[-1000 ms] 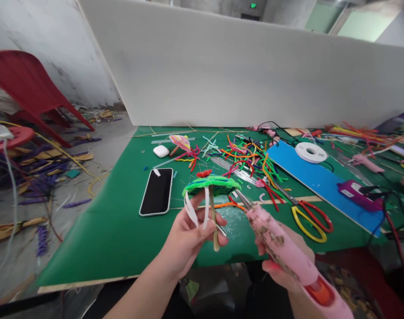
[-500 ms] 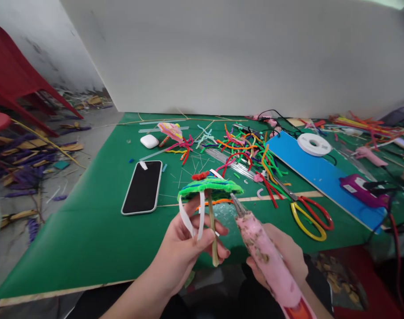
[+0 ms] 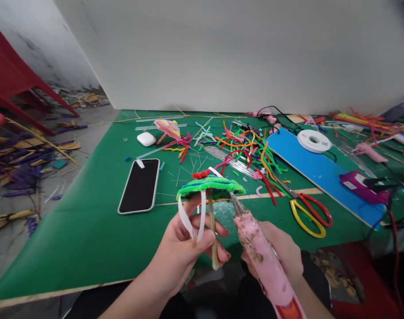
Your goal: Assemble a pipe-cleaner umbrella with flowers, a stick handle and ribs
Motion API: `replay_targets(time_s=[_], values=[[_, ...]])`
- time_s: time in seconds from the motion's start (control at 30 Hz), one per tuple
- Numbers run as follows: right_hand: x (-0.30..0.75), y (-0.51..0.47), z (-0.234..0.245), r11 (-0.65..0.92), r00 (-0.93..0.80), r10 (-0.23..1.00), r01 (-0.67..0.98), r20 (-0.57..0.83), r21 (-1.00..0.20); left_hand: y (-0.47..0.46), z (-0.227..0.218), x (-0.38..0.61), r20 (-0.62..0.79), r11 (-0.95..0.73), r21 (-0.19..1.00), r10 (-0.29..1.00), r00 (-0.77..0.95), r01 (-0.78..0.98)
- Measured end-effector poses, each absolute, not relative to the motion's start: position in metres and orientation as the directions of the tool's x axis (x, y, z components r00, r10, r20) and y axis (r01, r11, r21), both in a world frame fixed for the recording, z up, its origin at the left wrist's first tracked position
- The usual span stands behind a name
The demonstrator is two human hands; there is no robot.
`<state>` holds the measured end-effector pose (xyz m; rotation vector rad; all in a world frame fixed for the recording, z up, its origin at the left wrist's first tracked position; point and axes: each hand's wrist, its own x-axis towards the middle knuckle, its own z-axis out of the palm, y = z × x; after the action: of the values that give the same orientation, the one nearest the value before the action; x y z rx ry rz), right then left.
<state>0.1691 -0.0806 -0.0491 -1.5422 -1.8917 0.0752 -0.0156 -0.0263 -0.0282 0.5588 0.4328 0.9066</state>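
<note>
My left hand [image 3: 185, 241] is closed around a small umbrella made of green and blue pipe cleaners [image 3: 210, 185], its stick pointing down between the fingers. White ribbon [image 3: 202, 215] loops from the umbrella's edge to my left thumb. A red pipe-cleaner piece [image 3: 201, 175] sits on top. My right hand [image 3: 281, 248] grips a pink hot glue gun [image 3: 260, 254], stained brown near its front. The gun's metal nozzle touches or nearly touches the underside of the umbrella's right rim. The fingers of my right hand are partly hidden behind the gun.
On the green table [image 3: 89, 239] lie a phone [image 3: 139, 186], a white case [image 3: 146, 139], a pink and yellow pipe-cleaner umbrella [image 3: 168, 129], loose pipe cleaners [image 3: 242, 144], scissors [image 3: 308, 215], a blue board [image 3: 308, 170] with a ribbon spool [image 3: 314, 141], and a purple device [image 3: 363, 188].
The glue gun's nozzle has shifted slightly left beneath the umbrella's right rim. Both hands keep their holds. The camera view has moved a little.
</note>
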Motion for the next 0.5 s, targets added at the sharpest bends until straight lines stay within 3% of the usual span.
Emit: replay_targets(time_s=[0.2,0.33,0.5], values=[[0.1688,-0.0813,-0.0516,0.208,-0.027,0.922,0.876,0.386,-0.436,-0.0262,-0.0307,-0.0148,-0.101,0.501,0.616,0.816,0.569,-0.608],[0.1670,-0.0811,-0.0546,0.179,-0.007,0.938,0.865,0.346,-0.469,-0.0281,-0.0274,-0.0143,-0.153,0.505,0.625,0.827,0.541,-0.595],[0.1691,-0.0813,-0.0535,0.123,0.000,0.960,0.898,0.280,-0.422,-0.0304,-0.0213,-0.0135,-0.210,0.515,0.622,0.835,0.509,-0.589]])
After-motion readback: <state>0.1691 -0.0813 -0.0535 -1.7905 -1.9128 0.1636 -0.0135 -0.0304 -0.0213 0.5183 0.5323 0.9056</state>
